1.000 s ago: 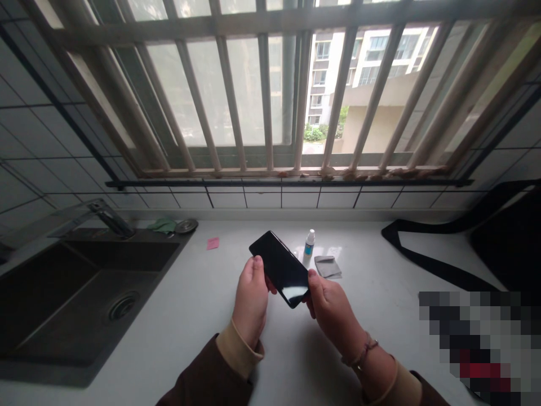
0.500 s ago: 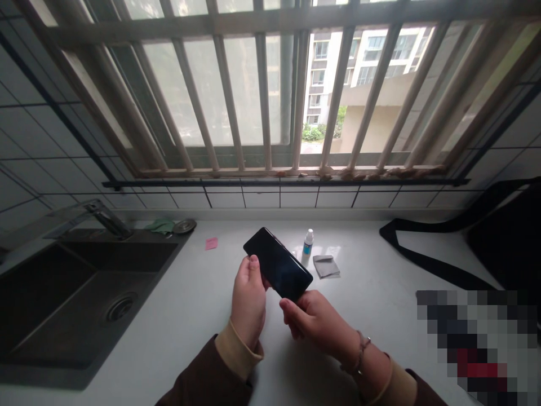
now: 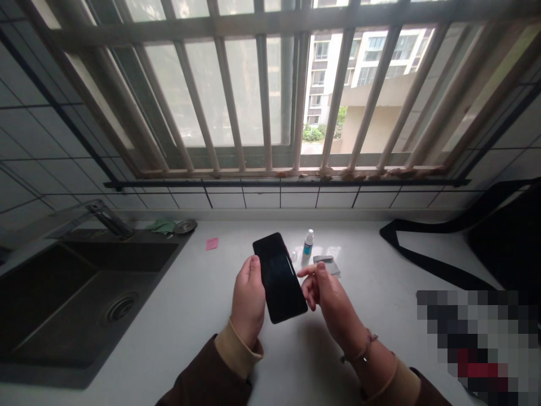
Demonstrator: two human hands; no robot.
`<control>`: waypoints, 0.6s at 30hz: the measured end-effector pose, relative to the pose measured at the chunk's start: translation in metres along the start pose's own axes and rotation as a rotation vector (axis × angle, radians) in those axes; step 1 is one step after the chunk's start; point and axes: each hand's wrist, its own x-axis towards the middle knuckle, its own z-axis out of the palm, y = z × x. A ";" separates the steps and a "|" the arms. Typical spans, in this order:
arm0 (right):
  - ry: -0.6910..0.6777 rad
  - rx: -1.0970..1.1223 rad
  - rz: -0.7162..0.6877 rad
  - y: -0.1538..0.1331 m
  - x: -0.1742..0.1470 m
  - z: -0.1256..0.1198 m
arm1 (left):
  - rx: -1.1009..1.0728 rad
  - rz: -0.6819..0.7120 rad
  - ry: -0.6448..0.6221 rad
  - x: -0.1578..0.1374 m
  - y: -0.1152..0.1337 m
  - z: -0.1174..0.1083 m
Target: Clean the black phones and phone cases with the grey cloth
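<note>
A black smartphone (image 3: 279, 276) with a dark screen is tilted above the white counter, its top leaning left. My left hand (image 3: 248, 287) is closed around its left edge, thumb at the front rim and the other fingers hidden behind. My right hand (image 3: 327, 290) is at the phone's lower right edge, fingers apart and thumb raised; whether the fingertips touch the phone I cannot tell. Behind the phone stands a small white bottle (image 3: 308, 243) with a blue label. A folded grey cloth (image 3: 328, 268) lies beyond my right fingers, partly covered by them.
A dark sink (image 3: 139, 332) with a faucet (image 3: 110, 220) takes up the left side. Near it lie a green cloth (image 3: 162, 226) and a pink paper square (image 3: 212, 243). A black strap (image 3: 406, 248) and bag (image 3: 507, 237) occupy the right. A barred window rises behind the counter.
The phone has turned more upright in my left hand. My right hand has let go of its lower corner and moved up and right, fingers spreading beside the edge.
</note>
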 end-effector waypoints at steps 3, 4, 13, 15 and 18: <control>0.098 0.010 -0.003 -0.002 0.006 -0.005 | 0.191 0.025 -0.195 -0.003 0.006 0.000; 0.113 -0.009 -0.004 -0.002 0.007 -0.007 | 0.247 0.047 -0.266 -0.005 0.007 0.000; 0.191 -0.265 0.016 0.002 0.006 -0.014 | 0.383 0.085 -0.556 -0.009 0.010 0.005; 0.170 -0.280 0.016 0.002 0.008 -0.015 | 0.407 0.078 -0.525 -0.007 0.011 0.002; 0.155 -0.362 0.006 0.002 0.009 -0.016 | 0.529 0.131 -0.350 -0.001 0.014 -0.006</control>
